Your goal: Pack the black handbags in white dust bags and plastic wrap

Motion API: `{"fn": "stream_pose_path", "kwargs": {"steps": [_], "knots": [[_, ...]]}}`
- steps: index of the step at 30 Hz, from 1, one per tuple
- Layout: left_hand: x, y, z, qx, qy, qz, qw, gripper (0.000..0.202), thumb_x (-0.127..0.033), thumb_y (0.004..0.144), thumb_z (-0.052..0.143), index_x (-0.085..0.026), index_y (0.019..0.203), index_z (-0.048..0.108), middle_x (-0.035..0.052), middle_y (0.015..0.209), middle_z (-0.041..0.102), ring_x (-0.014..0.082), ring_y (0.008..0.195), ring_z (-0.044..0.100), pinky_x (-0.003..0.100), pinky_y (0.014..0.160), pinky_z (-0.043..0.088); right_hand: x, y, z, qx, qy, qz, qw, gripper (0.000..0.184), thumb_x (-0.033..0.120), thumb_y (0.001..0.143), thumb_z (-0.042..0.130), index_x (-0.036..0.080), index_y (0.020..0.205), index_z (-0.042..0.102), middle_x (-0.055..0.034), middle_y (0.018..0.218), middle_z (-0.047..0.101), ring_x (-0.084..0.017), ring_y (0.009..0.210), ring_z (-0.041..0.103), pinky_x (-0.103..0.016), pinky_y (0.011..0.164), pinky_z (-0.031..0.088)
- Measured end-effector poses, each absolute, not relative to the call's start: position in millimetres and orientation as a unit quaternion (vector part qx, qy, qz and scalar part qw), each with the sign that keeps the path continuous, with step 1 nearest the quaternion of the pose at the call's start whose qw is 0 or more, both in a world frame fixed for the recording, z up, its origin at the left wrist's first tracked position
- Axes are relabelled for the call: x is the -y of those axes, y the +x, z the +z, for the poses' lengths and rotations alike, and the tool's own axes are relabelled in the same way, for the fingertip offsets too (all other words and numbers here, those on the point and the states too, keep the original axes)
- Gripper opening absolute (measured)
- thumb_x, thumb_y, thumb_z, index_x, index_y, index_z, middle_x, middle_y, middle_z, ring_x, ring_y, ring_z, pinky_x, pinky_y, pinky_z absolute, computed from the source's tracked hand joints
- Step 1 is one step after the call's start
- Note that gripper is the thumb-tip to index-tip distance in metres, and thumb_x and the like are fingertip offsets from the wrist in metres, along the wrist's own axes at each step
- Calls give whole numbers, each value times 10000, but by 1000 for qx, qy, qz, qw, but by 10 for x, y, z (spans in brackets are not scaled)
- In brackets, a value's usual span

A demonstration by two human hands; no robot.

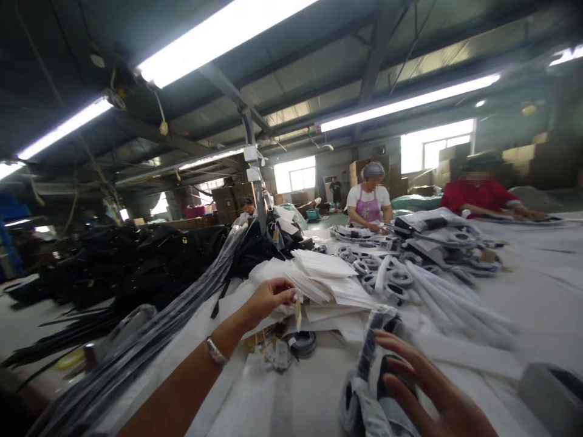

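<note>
My left hand [272, 296] is raised over the table with thumb and fingers pinched together. A small tan hang tag [298, 314] dangles from its fingertips. Below it lie several loose tags [276, 355] and a dark coiled strap [302, 344]. At the lower right, my right hand [423, 379] has its fingers stretched out and spread over a grey and black fabric bundle [364, 394], partly in clear plastic. The fingers hide some of the bundle, and whether they press on it is unclear.
White paper sheets [323, 273] are piled ahead. Grey rolled pieces [401, 276] and white plastic-wrapped lengths [444, 297] lie to the right. Long dark strips [182, 309] run along the left beside black goods [136, 261]. Two co-workers [368, 203] work across the table.
</note>
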State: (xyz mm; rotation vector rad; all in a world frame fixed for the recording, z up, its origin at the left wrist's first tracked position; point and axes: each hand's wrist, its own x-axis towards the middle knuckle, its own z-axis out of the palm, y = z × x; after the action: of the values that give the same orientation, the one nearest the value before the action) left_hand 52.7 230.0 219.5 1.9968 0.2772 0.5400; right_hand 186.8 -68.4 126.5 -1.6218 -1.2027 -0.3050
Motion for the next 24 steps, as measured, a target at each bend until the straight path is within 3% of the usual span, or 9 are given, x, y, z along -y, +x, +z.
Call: {"fn": "stream_pose_path", "kwargs": {"steps": [2,4,6,10,14,21,24], "knots": [[-2035,591,2372,-85,817,208,531,324,-453,807,734,-147,886,665,0,755,645,131,718,603,280,740,487,477,1802,1614,496,-684,-94,528,512,430,877,656,295,1365,580,-61,1369,631,-274,1120,686,-363,937,585],[-1790,654,2496,-60,809,188,554,346,-467,793,742,-143,887,667,1,732,642,125,681,596,270,704,483,286,1747,1868,512,-680,-61,521,638,417,820,702,262,1415,532,-88,1428,575,-323,1290,558,-480,1069,472],[-1588,709,2583,-40,801,170,573,358,-475,793,739,-144,909,667,1,726,641,123,649,597,261,656,480,156,1723,2006,522,-667,-32,530,693,384,792,714,220,1434,510,-109,1388,607,-340,1290,551,-505,1077,450],[-1332,775,2694,-15,787,154,597,346,-466,790,745,-143,891,673,6,749,654,83,552,544,217,542,426,146,1775,2032,529,-605,40,594,473,318,904,593,237,1370,575,-62,1160,736,-273,1065,690,-389,936,547],[-1210,800,2738,-14,769,151,621,338,-456,771,767,-140,841,669,-16,720,616,32,479,426,176,452,311,323,1875,1996,517,-580,67,626,312,313,922,586,250,1209,690,-42,1146,752,-263,1063,696,-374,949,532],[-1057,854,2751,11,728,147,669,319,-430,784,771,-144,859,653,8,759,655,11,460,311,180,412,160,540,1959,1982,411,-531,194,715,489,470,796,765,195,1192,682,-41,897,780,-220,818,710,-332,751,556],[-975,870,2779,20,707,144,692,316,-412,787,781,-142,876,641,28,777,689,5,441,278,179,404,134,589,1992,1942,365,-437,290,769,536,410,778,817,235,1259,657,-45,1076,755,-142,776,675,-262,729,533]]}}
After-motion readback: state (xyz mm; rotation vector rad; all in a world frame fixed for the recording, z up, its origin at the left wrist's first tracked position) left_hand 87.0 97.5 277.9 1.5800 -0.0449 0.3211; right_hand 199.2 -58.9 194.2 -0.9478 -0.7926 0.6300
